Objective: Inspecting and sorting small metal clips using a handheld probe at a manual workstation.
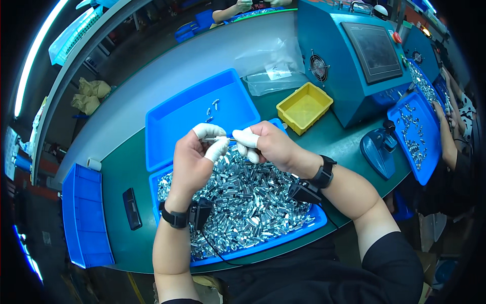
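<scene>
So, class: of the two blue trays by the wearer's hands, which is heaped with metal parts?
The nearer tray, at the front of the table: parts pile across it, while the farther tray shows just a few pieces.

Factory workshop, teal machine with screen, blue tray of metal parts

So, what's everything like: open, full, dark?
Left fingers: pinching a small piece
Right fingers: closed at its other end
Front blue tray: heaped with metal pieces
Back blue tray: holding just a few
Right blue tray: partly filled
Yellow bin: upright, open-topped
Machine screen: dark
Black phone-like device: lying flat
Plastic bag: lying flat
</scene>
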`<state>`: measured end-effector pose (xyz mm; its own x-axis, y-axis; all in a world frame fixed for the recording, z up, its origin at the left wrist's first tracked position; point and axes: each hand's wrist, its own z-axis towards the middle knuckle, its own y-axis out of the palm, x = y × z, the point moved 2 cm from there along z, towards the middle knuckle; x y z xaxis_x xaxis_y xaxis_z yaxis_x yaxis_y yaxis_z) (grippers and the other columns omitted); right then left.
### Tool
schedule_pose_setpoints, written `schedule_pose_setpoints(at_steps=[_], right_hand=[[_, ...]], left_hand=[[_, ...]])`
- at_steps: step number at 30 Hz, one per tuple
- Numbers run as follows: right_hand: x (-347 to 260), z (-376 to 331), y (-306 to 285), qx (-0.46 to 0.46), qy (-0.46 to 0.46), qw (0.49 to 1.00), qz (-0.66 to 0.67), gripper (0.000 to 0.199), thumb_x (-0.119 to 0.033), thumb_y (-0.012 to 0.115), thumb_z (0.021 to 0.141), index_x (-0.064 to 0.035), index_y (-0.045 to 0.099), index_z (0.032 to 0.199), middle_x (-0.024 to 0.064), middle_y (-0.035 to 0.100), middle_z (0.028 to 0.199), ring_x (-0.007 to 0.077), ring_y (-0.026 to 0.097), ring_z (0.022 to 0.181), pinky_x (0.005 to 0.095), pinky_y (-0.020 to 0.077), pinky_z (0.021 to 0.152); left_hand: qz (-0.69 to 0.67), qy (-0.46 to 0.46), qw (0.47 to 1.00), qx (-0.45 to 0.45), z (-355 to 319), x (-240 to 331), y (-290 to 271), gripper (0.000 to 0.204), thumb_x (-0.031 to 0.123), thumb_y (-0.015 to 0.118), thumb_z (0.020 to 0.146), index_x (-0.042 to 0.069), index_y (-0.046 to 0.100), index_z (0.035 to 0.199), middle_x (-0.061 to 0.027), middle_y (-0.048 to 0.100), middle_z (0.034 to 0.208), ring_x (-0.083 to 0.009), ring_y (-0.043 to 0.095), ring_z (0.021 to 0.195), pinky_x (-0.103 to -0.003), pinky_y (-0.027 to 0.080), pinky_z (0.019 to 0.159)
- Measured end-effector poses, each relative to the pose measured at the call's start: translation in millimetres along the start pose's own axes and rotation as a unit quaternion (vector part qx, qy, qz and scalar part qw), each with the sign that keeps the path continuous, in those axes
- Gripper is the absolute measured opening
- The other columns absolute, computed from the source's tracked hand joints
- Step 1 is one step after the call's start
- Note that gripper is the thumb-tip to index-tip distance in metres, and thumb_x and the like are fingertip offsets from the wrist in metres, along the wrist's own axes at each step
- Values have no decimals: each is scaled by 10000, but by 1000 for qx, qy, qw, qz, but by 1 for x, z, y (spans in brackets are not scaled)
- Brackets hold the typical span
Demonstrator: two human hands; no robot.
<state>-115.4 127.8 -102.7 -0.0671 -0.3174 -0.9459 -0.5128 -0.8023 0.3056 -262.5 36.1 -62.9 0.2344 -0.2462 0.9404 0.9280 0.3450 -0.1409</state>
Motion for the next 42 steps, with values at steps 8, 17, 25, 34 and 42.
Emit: schedule_pose_setpoints(at_steps=[8,17,25,34,42], right_hand=[[29,5,7,42,-15,998,43,332,-302,571,1002,-66,667,790,-16,586,652,48,483,531,214,343,482],[35,-11,24,42,-18,991,124,361,-318,503,1031,-95,595,762,-28,492,581,61,400,484,231,298,478],[50,-24,57,-74,-65,966,239,383,-287,453,1045,-72,578,754,-9,452,537,85,343,451,254,274,464],[50,-10,65,-4,-76,995,57,387,-313,486,1032,-84,596,741,-19,509,561,61,416,467,229,299,463],[34,-24,33,4,-81,995,51,350,-320,526,1017,-90,634,777,-27,547,582,37,465,489,202,314,451]], left_hand=[[187,-115,975,-41,-4,-11,-18,149,115,685,927,7,632,839,17,582,637,-45,532,579,-215,391,526],[204,-67,975,56,-5,-25,-81,204,194,711,910,-2,677,866,-17,594,612,-63,519,557,-251,387,501],[357,-25,934,-10,-29,-29,-120,214,102,723,858,20,686,1053,-83,659,839,-169,596,721,-329,471,641],[431,18,880,-196,-50,-42,-92,272,52,753,802,40,690,1066,-90,669,909,-195,632,785,-327,496,709],[46,-152,986,-48,-28,-14,-68,200,2,692,870,26,654,1065,-106,691,1002,-145,651,835,-245,518,717]])
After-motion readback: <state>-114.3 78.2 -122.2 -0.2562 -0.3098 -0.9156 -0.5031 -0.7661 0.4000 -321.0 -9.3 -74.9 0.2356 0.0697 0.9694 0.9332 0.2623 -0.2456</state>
